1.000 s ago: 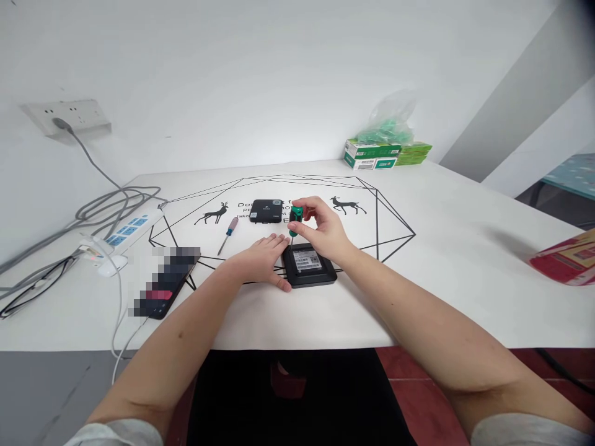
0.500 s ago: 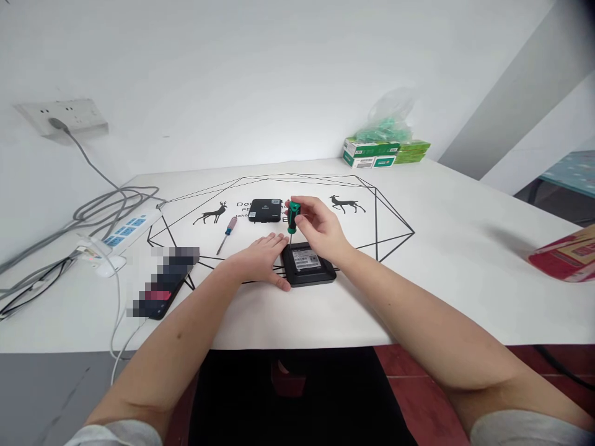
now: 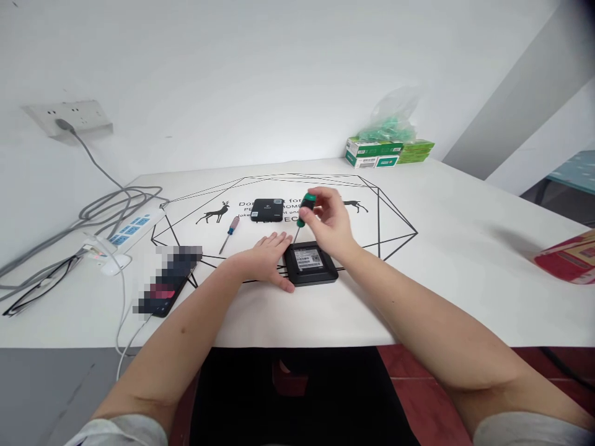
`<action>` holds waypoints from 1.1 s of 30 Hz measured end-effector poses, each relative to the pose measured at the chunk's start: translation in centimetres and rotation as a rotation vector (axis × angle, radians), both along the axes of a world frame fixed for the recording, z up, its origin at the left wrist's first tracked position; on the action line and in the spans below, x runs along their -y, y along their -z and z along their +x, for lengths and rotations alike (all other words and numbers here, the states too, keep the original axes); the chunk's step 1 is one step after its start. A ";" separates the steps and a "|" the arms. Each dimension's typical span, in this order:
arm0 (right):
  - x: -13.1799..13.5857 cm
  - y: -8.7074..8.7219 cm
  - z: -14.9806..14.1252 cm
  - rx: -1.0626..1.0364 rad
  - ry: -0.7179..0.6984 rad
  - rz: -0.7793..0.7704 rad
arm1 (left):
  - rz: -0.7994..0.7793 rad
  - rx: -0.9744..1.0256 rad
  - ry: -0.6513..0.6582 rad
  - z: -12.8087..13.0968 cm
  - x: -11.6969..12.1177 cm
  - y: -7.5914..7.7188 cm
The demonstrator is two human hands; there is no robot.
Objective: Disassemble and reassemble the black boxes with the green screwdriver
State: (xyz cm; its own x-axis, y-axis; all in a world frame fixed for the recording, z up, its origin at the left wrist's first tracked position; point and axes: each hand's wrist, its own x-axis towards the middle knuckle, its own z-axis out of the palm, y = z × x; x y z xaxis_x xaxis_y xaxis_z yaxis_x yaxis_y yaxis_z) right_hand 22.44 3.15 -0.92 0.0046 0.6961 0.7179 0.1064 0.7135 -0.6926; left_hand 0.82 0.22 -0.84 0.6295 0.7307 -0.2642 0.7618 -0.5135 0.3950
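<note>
The white desk carries the work. On it the left hand lies flat, fingers slightly apart and thumb spread, seemingly braced against the left edge of the labelled black device. The right hand has its fingers clamped on the handle of a green-and-black screwdriver. The device lies label up in front of the person, and the slanting shaft meets its far left corner. The step in hand looks like driver work at that corner (any screw there is too small to make out). The next move, I judge, calls for a more upright shaft, a well-seated tip and steady pressure from the left hand.
</note>
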 end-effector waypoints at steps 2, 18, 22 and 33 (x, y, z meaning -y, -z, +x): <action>-0.8 -0.6 1.1 -0.025 0.115 -0.029 | 0.012 0.048 0.025 1.0 0.4 -0.1; -4.5 0.0 5.9 1.213 0.418 -0.805 | 0.132 0.546 -0.053 4.5 0.9 2.0; -3.9 -0.4 5.4 1.016 0.343 -0.569 | 0.016 0.990 -0.219 4.2 -0.5 2.9; -3.1 2.3 2.4 0.614 -0.411 -0.339 | -0.298 1.176 -0.531 1.7 -2.5 2.2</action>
State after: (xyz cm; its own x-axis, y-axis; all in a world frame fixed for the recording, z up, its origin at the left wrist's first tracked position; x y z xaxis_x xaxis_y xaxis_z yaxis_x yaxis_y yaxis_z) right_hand 24.80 6.20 -3.25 -0.6251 0.7362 0.2592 0.3128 0.5405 -0.7810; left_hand 2.53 2.69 -3.06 0.2495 0.9673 0.0465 -0.0304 -0.0402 0.9987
